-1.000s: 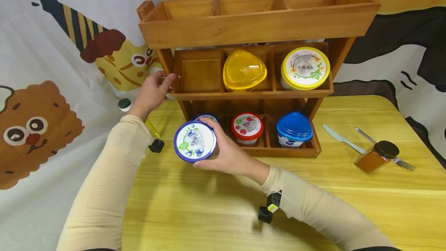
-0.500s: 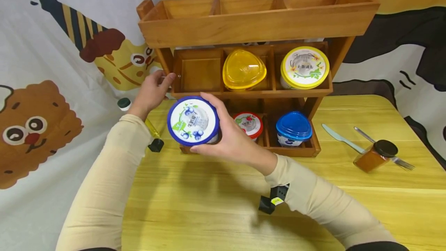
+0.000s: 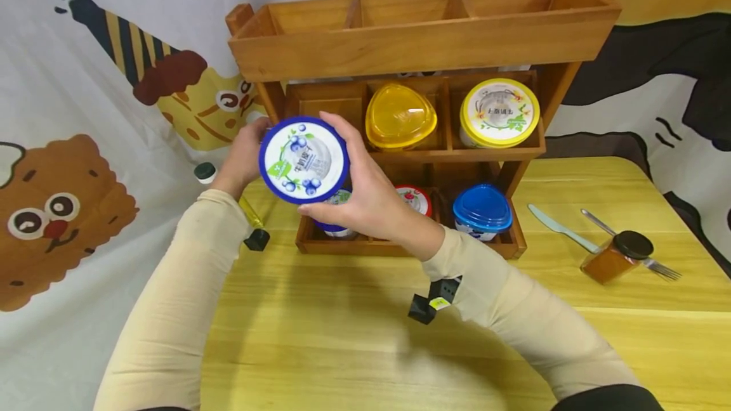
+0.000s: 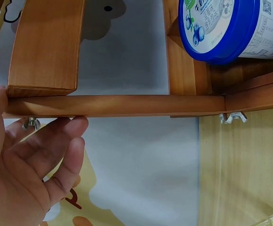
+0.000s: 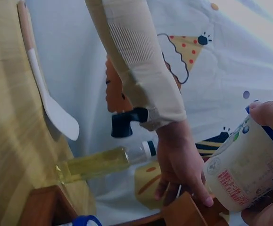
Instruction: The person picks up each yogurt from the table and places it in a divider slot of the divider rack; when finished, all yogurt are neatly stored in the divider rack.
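Note:
My right hand (image 3: 377, 202) grips a tub (image 3: 302, 158) with a blue-rimmed lid printed with blueberries. Held up before the left end of the wooden rack (image 3: 422, 52), the tub hides most of the middle tier's left compartment in the head view. At the rack's left side is my left hand (image 3: 242, 151), partly behind the tub. In the left wrist view, this hand's curled fingers (image 4: 70, 157) meet the rack's side rail (image 4: 127, 106) near a wing nut (image 4: 32, 123), with the thumb at the tray's end. Another blue-lidded tub (image 3: 338, 231) sits in the bottom tier.
The middle tier bears a yellow-lidded container (image 3: 400, 116) and a yellow-rimmed tub (image 3: 499, 113). Below are a red-lidded tub (image 3: 417, 198) and a blue-lidded container (image 3: 482, 211). Rightward lie a knife (image 3: 562, 227), a fork (image 3: 662, 267) and a jar (image 3: 611, 262). A bottle (image 5: 98, 162) and spatula (image 5: 56, 115) are leftward.
My right hand has lifted the blueberry tub up and slightly left, from before the bottom tier to the middle tier's height. My left hand has stayed at the rack's side.

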The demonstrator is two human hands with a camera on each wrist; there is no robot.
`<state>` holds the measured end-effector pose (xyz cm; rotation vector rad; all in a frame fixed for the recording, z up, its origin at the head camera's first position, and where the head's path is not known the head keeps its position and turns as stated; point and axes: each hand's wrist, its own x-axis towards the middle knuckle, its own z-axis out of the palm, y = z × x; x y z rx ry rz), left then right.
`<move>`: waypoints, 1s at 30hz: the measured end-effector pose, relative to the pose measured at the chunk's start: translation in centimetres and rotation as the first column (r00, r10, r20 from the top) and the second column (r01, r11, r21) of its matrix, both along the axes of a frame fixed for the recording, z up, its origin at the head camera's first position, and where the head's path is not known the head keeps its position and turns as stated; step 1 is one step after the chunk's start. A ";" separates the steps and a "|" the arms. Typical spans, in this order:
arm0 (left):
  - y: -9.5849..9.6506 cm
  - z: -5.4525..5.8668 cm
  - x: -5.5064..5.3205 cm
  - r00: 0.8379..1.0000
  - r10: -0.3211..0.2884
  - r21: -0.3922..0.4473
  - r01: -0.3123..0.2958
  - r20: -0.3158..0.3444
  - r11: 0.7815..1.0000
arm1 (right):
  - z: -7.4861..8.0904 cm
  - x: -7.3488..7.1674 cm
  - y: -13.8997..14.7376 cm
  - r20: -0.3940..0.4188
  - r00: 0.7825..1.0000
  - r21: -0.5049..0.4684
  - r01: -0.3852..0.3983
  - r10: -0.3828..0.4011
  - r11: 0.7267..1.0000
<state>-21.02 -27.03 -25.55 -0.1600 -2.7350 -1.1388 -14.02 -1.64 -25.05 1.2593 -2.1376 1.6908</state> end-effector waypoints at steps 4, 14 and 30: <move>0.0 -0.1 -0.2 1.000 -0.001 -0.003 0.001 -0.019 1.000 | 0.1 -1.0 -0.3 -0.035 0.999 -0.012 0.028 -0.028 1.000; 0.3 0.0 0.0 0.997 0.055 0.023 -0.056 0.048 0.998 | 0.5 -3.1 -1.6 -0.004 0.996 -0.057 0.091 -0.091 0.994; 0.1 -0.2 -0.1 0.994 0.045 0.046 -0.050 0.104 0.998 | -0.4 -5.2 -3.3 -0.042 0.961 0.008 0.274 -0.274 0.962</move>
